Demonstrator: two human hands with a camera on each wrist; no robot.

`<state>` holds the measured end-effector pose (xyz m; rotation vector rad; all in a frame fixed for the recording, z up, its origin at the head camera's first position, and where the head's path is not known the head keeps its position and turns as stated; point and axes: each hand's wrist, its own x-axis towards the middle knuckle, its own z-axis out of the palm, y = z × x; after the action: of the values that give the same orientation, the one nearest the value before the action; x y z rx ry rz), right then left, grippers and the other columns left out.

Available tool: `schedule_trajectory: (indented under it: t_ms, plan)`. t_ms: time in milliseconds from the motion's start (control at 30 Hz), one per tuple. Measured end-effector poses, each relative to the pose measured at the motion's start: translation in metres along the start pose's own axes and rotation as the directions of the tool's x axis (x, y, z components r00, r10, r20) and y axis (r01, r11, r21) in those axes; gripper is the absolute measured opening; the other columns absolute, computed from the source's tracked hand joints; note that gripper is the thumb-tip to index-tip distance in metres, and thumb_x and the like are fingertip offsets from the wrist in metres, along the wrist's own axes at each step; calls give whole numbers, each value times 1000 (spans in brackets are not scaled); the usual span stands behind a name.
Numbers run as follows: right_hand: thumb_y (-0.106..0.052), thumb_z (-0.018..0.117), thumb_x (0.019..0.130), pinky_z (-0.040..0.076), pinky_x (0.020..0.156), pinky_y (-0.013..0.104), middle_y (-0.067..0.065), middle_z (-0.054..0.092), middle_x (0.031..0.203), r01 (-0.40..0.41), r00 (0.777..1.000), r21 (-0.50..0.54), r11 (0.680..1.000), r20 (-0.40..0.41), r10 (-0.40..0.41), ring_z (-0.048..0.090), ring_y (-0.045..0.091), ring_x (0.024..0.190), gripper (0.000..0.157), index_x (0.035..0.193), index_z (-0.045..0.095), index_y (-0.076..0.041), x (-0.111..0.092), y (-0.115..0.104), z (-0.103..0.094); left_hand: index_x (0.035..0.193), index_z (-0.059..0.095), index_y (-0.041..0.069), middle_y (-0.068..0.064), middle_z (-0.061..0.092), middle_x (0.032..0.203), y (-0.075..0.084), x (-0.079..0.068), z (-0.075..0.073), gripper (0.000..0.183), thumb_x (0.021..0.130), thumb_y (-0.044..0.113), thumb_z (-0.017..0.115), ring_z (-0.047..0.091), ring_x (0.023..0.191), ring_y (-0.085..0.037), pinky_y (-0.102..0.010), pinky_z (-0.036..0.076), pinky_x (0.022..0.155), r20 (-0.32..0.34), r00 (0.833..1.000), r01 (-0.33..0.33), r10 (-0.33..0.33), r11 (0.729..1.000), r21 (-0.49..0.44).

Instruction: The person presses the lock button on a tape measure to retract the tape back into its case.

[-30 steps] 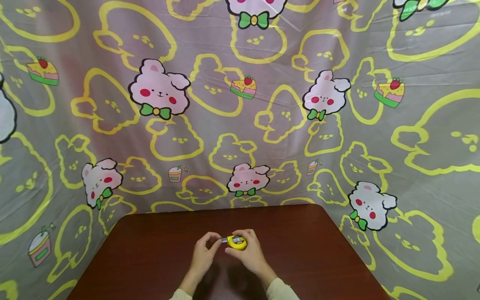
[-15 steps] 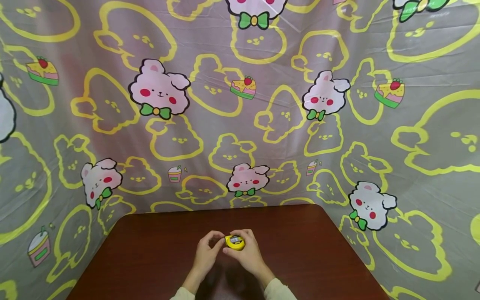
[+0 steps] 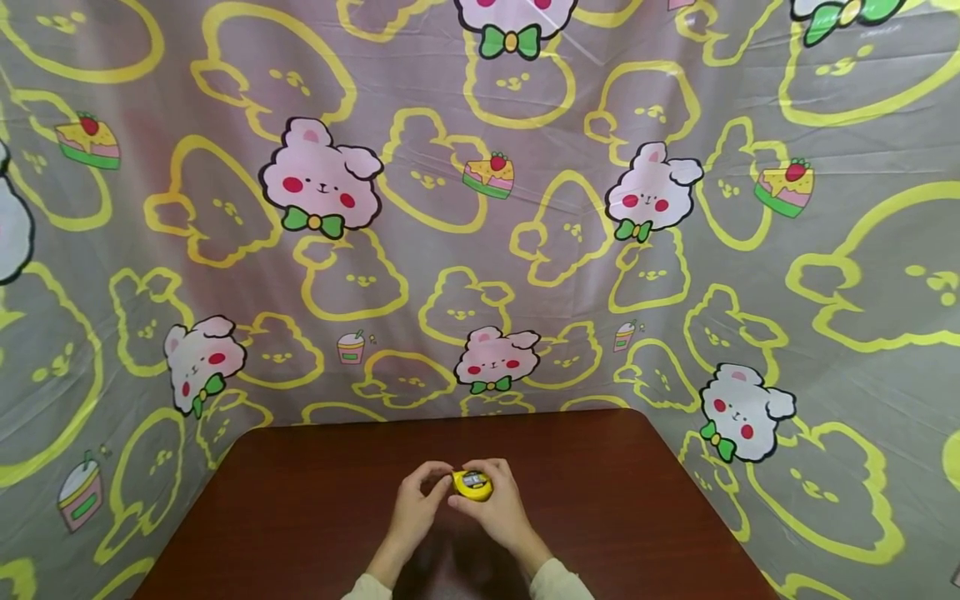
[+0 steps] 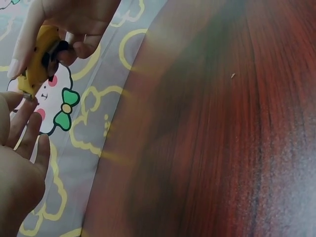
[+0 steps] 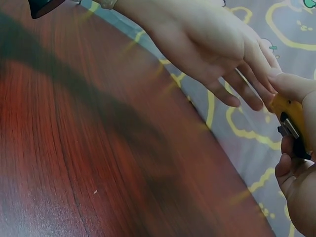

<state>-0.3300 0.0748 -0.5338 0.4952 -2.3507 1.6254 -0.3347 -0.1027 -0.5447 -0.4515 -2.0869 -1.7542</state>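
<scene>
In the head view, a yellow tape measure [image 3: 472, 485] with a grey-and-black label is held above the table. My right hand [image 3: 506, 507] grips its case, thumb on the near side and fingers over the far side. Thumb and forefinger of my left hand [image 3: 411, 505] meet at the tape's mouth, on the case's left end. The left wrist view shows them pinching the small metal end hook [image 4: 28, 97], right against the case. A black clip is visible on the case's side in the right wrist view. The left hand's other fingers are loosely extended.
Below the hands lies a dark reddish-brown wooden table [image 3: 315, 500]. A grey curtain [image 3: 420, 250] with bunny prints surrounds its back and sides. A tiny pale speck [image 4: 233, 76] lies on the tabletop.
One second ago a short stretch of silver blade showed between the left fingers and the case. It has gone back in, and the hands have come closer together.
</scene>
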Motion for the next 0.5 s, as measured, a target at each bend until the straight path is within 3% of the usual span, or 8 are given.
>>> schedule_trajectory:
  t_ms: [167, 500]
  plan:
    - [-30, 93, 79, 50, 85, 33, 5, 49, 117, -27, 999, -14, 1000, -31, 27, 53, 24, 103, 49, 119, 70, -16, -2, 5, -3, 105, 72, 14, -6, 73, 103, 1, -1, -5, 10, 96, 10, 75, 66, 93, -18, -32, 52, 84, -16, 1000, 16, -16, 1000, -17]
    - [-33, 94, 77, 48, 85, 33, 5, 49, 114, -46, 997, -64, 997, -58, 43, 53, 22, 101, 51, 120, 70, -17, -8, 24, 3, 104, 72, 15, -6, 73, 101, 2, -1, -11, 14, 95, 5, 75, 66, 93, -18, -31, 51, 83, -53, 999, 8, -10, 999, -30]
